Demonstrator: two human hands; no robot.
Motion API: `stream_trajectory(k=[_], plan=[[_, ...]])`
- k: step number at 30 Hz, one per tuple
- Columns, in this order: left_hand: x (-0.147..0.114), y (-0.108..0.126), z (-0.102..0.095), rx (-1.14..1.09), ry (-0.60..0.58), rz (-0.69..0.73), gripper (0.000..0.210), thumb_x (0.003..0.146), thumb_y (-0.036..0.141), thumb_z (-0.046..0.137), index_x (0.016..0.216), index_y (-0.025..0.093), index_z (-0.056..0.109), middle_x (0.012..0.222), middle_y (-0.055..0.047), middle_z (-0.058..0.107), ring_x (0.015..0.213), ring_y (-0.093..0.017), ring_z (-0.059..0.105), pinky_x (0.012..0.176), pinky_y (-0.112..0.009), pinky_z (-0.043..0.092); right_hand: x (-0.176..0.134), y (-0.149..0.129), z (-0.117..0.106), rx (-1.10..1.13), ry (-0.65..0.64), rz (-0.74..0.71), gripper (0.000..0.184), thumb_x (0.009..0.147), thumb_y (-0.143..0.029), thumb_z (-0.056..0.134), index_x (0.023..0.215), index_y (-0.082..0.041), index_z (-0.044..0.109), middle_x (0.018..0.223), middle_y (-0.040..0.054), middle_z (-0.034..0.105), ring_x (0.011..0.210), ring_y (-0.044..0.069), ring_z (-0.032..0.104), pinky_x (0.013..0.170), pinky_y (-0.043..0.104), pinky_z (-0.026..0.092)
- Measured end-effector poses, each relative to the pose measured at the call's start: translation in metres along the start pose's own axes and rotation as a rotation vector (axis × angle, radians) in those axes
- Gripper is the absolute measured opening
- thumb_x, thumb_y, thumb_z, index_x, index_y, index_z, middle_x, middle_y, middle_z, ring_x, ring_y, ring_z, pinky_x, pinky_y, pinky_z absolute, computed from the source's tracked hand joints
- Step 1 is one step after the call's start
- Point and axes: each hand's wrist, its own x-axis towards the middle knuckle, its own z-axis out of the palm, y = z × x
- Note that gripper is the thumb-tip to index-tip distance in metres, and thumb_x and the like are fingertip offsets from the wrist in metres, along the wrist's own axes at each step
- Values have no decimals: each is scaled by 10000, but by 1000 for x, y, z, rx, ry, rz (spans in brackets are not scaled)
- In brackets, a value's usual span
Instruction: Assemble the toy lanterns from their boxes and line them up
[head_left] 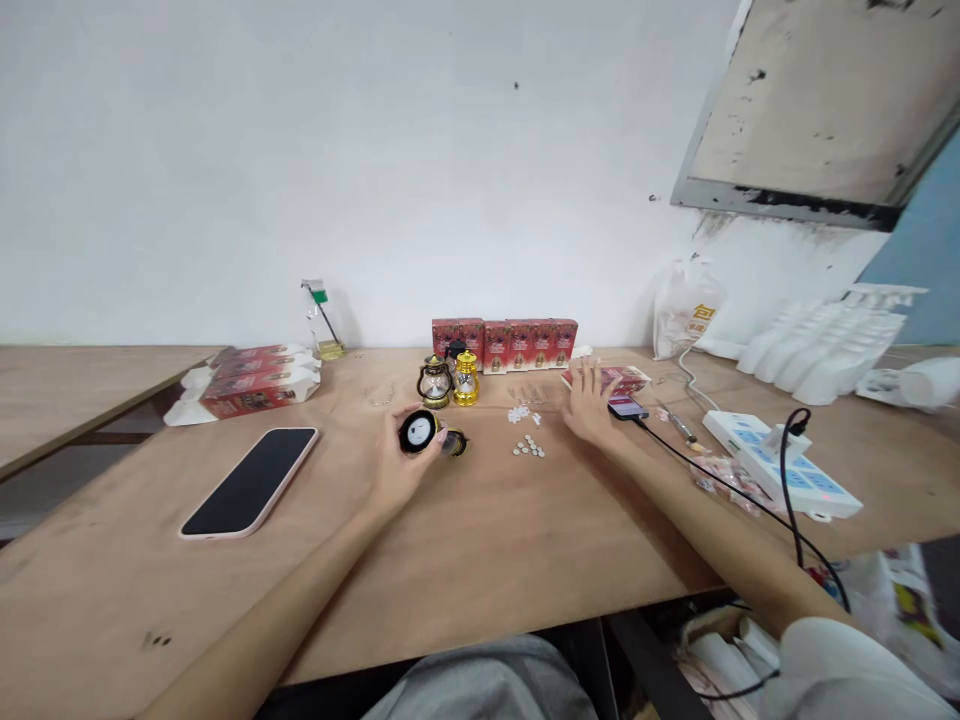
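My left hand is closed around a miniature lantern lying on its side, its round black-rimmed base with a white centre turned towards me. The lantern's other end points right, over the tabletop. My right hand is open with its fingers stretched out, beside a small phone and a flat red box; whether it touches either, I cannot tell. Two more miniature lanterns, a bronze one and a gold one, stand upright beyond my left hand. Several button cells and small white pieces lie between my hands.
Red boxes stand in a row by the wall; others lie at left. A large phone rests on the wooden table. At right are a power strip, black cable, screwdriver and stacked white plastic parts.
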Motion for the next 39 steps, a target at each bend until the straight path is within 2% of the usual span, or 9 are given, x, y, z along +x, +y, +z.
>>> stream_trajectory(k=[2, 5, 9, 12, 15, 18, 25, 34, 39], plan=[[-1, 0, 0, 24, -2, 14, 489, 703, 370, 651, 1101, 186, 433, 1024, -77, 597, 979, -195, 582, 879, -369, 459, -15, -20, 1, 100, 36, -39, 663, 778, -219, 412, 1387, -64, 201, 1472, 214, 165, 1368, 382, 33, 1010, 674, 87], [-3, 0, 0, 131, -7, 81, 535, 685, 390, 671, 1119, 187, 435, 1033, -81, 599, 981, -208, 579, 874, -375, 453, -43, -54, -12, 409, 172, -195, 598, 807, -261, 433, 1362, -123, 257, 1428, 184, 275, 1358, 320, 167, 1042, 586, 205], [-6, -3, 0, 407, -80, 314, 552, 656, 424, 696, 1120, 200, 496, 1051, -82, 628, 952, -239, 567, 861, -395, 414, -75, -104, -44, 778, 235, -402, 517, 818, -279, 511, 1302, -225, 338, 1331, 131, 414, 1241, 263, 390, 986, 485, 355], [-7, -6, 0, 531, -156, 435, 547, 682, 426, 671, 1163, 222, 512, 1049, -67, 655, 844, -229, 564, 767, -359, 394, -84, -136, -57, 945, 262, -395, 372, 795, -308, 581, 1143, -242, 468, 1182, 104, 517, 1122, 249, 488, 919, 446, 405], [-7, -7, 0, 590, -172, 508, 536, 722, 420, 622, 1206, 227, 496, 1073, -66, 658, 791, -221, 550, 679, -334, 356, -80, -155, -56, 1052, 261, -304, 246, 758, -347, 637, 949, -229, 535, 1062, 88, 538, 1041, 243, 518, 884, 431, 411], [-7, -5, -1, 657, -183, 539, 493, 753, 411, 578, 1201, 221, 499, 1078, -60, 661, 791, -218, 540, 660, -333, 327, -73, -161, -53, 1157, 232, -235, 198, 744, -354, 656, 836, -223, 539, 1008, 71, 524, 1007, 230, 522, 872, 412, 415], [-10, 2, -5, 674, -209, 631, 465, 742, 332, 593, 1181, 204, 509, 1029, -49, 677, 775, -199, 516, 658, -321, 299, -72, -157, -54, 1373, 119, -180, 161, 766, -351, 636, 783, -218, 546, 900, 24, 525, 854, 161, 537, 765, 304, 445], [-12, 8, -5, 753, -208, 742, 412, 787, 303, 561, 1165, 155, 494, 976, -58, 684, 763, -189, 502, 660, -318, 312, -73, -155, -56, 1399, 61, -180, 86, 799, -291, 609, 814, -211, 580, 870, 17, 538, 807, 135, 524, 743, 270, 439], [-12, 8, -4, 752, -248, 738, 406, 800, 314, 558, 1170, 164, 486, 1007, -51, 680, 772, -190, 501, 667, -321, 321, -73, -153, -55, 1346, 53, -184, 55, 810, -256, 594, 780, -210, 596, 895, 28, 536, 851, 147, 542, 756, 273, 450]])
